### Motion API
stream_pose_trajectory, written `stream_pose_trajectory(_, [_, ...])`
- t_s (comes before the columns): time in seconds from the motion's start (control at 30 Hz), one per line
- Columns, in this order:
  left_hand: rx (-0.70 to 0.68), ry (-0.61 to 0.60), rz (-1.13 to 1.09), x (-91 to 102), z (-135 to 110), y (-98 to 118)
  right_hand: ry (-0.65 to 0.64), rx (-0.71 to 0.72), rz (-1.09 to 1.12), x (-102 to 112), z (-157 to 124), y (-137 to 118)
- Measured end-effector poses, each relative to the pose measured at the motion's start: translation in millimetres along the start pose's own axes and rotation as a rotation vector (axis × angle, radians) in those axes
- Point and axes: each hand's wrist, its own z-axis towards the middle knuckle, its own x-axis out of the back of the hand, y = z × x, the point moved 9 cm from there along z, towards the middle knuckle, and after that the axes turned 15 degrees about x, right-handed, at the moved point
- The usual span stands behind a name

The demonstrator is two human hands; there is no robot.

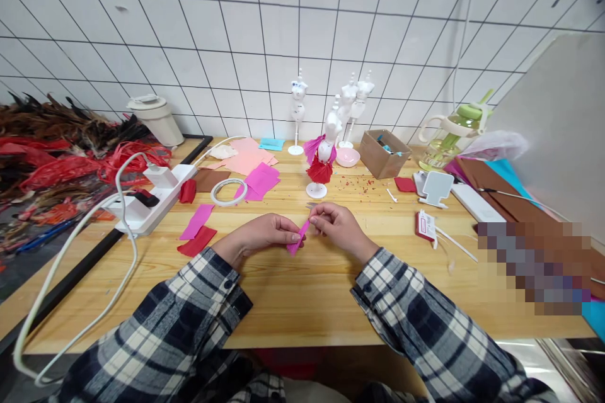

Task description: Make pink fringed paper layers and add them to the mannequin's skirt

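Between my two hands, over the middle of the table, is a narrow folded strip of magenta paper [299, 240]. My left hand [270, 233] pinches its lower left side with thumb and fingers. At the strip's upper end, the thumb and index finger of my right hand [336, 227] close on it. A small metal tip, its kind unclear, shows just beyond my right fingertips. Straight ahead stands a small white mannequin [333, 126] on a round base, dressed in a pleated magenta and red paper skirt [320, 170].
More mannequins [297, 107] stand near the wall. Left lie magenta sheets [259, 181], red pieces [197, 242], a tape roll [229, 191] and a power strip [155, 201] with trailing cables. Right are a cardboard box [384, 154], a pink bowl [348, 157], a phone stand [435, 189] and a bottle [449, 138].
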Motion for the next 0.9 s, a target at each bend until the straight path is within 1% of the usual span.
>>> stream_pose_trajectory(0.07, [-0.019,0.024,0.01,4.9,-2,4,0.036,0.014,-0.056,6,1,1])
stream_pose_trajectory(0.13, [-0.009,0.073,-0.016,16.9,-4,3,0.055,0.022,-0.111,11,2,3])
stream_pose_trajectory(0.2, [0.017,0.169,-0.097,36.0,-4,0,0.08,0.03,-0.173,16,3,4])
stream_pose_trajectory(0.27, [-0.016,0.302,-0.194,56.3,-7,-2,0.105,0.042,-0.235,20,3,3])
stream_pose_trajectory(0.3, [-0.042,0.35,-0.239,62.7,-9,-2,0.112,0.055,-0.258,21,3,2])
stream_pose_trajectory(0.33, [-0.064,0.372,-0.276,65.3,-9,-2,0.113,0.076,-0.274,20,3,0])
stream_pose_trajectory(0.37, [-0.07,0.361,-0.302,63.3,-8,-3,0.106,0.108,-0.284,19,3,-3])
stream_pose_trajectory(0.4, [-0.057,0.319,-0.311,57.1,-6,-5,0.094,0.148,-0.292,17,3,-7])
stream_pose_trajectory(0.5, [0.023,0.108,-0.25,26.9,1,-10,0.05,0.266,-0.317,10,2,-20])
stream_pose_trajectory(0.57, [0.048,0.008,-0.184,12.8,1,-10,0.03,0.303,-0.333,8,2,-25])
stream_pose_trajectory(0.6, [0.051,-0.011,-0.167,10.4,0,-10,0.015,0.31,-0.337,7,2,-26])
stream_pose_trajectory(0.67, [0.058,-0.011,-0.172,11.8,-2,-10,-0.026,0.32,-0.338,3,2,-27])
stream_pose_trajectory(0.73, [0.062,0.0,-0.224,15.8,-4,-9,-0.08,0.332,-0.323,-2,1,-28])
stream_pose_trajectory(0.8, [0.067,-0.02,-0.263,15.6,-6,-9,-0.11,0.347,-0.312,-6,1,-30])
stream_pose_trajectory(0.9, [0.121,-0.082,-0.207,7.1,-11,-12,-0.061,0.354,-0.328,-1,1,-33])
